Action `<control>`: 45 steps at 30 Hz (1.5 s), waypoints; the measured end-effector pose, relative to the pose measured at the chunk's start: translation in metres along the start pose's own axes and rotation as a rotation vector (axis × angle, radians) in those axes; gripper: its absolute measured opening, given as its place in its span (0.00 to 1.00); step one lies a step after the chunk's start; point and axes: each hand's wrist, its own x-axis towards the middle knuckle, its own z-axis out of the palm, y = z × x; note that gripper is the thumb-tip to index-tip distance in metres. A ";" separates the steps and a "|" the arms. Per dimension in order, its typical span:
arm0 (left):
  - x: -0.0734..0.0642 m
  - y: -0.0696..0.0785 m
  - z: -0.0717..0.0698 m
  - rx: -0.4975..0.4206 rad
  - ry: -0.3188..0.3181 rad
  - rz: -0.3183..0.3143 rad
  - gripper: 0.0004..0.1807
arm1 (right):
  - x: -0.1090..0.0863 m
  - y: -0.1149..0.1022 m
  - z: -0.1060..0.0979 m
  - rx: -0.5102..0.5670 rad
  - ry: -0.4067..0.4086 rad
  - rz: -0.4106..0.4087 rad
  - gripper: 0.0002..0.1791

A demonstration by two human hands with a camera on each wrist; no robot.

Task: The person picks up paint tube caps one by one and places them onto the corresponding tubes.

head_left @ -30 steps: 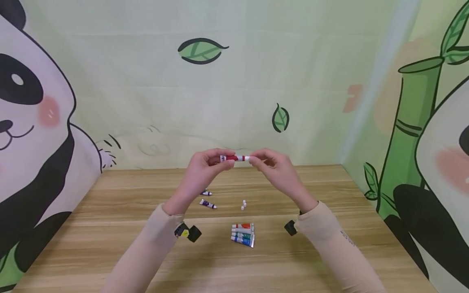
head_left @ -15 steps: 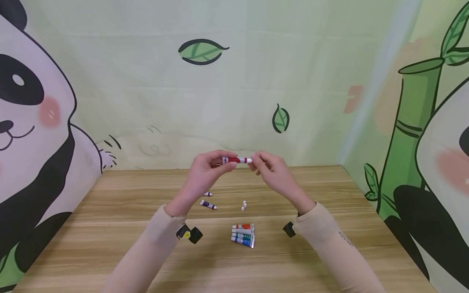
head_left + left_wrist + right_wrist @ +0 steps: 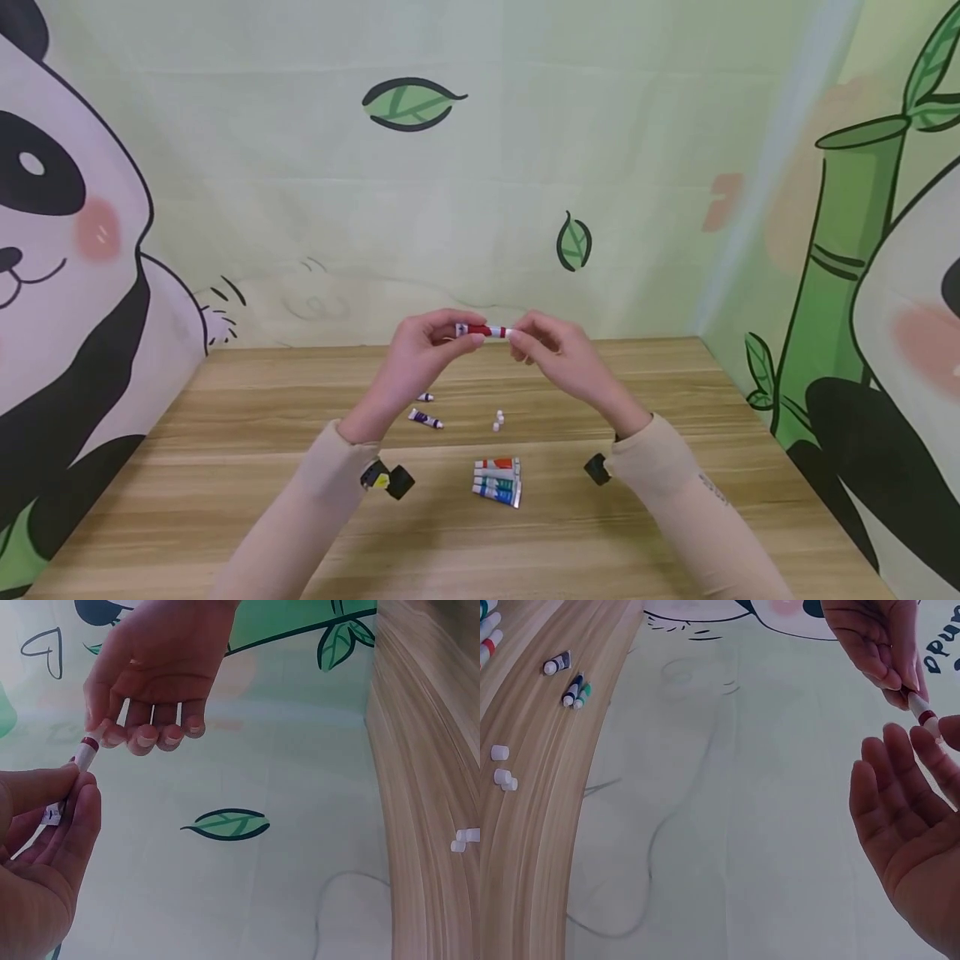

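Observation:
A small red-and-white paint tube (image 3: 491, 331) is held level in front of me, above the far part of the table. My left hand (image 3: 422, 343) pinches its crimped end between thumb and fingers. At the other end my right hand (image 3: 561, 346) pinches the white cap (image 3: 932, 727) with thumb and index finger. In the right wrist view the other fingers of that hand spread loosely beside the tube. The left wrist view shows the tube's red band (image 3: 90, 742) close to the right fingertips, with its body partly hidden by the left hand.
Several paint tubes (image 3: 497, 483) lie side by side on the wooden table (image 3: 555, 542). A purple tube (image 3: 426, 418) lies farther left, near a dark tube (image 3: 573, 690) and a green one (image 3: 583, 696). Three white caps (image 3: 498, 419) sit mid-table. A printed cloth (image 3: 487, 167) hangs behind.
The tube and left hand have shifted slightly right and down since a second ago. The right thumb and fingers have moved about the cap, most recently a little left.

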 end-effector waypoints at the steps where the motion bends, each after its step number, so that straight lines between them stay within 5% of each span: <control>1: 0.000 0.000 0.000 -0.001 -0.002 0.004 0.13 | 0.000 0.000 0.000 0.013 -0.014 -0.005 0.09; 13: 0.001 -0.003 0.006 -0.003 0.001 0.077 0.11 | -0.001 0.004 0.005 0.070 -0.074 -0.030 0.17; 23: 0.001 -0.001 0.011 0.070 -0.012 0.281 0.10 | -0.003 0.005 0.000 0.155 -0.094 -0.044 0.17; 27: 0.002 -0.001 0.007 0.027 -0.041 0.217 0.10 | -0.003 0.005 0.000 0.084 -0.040 -0.074 0.16; 35: 0.002 -0.003 0.000 -0.062 -0.104 -0.050 0.16 | -0.003 0.003 0.000 -0.065 0.042 -0.108 0.10; 45: 0.001 -0.004 0.000 -0.147 -0.070 -0.116 0.15 | -0.002 0.005 0.003 -0.118 0.027 -0.151 0.09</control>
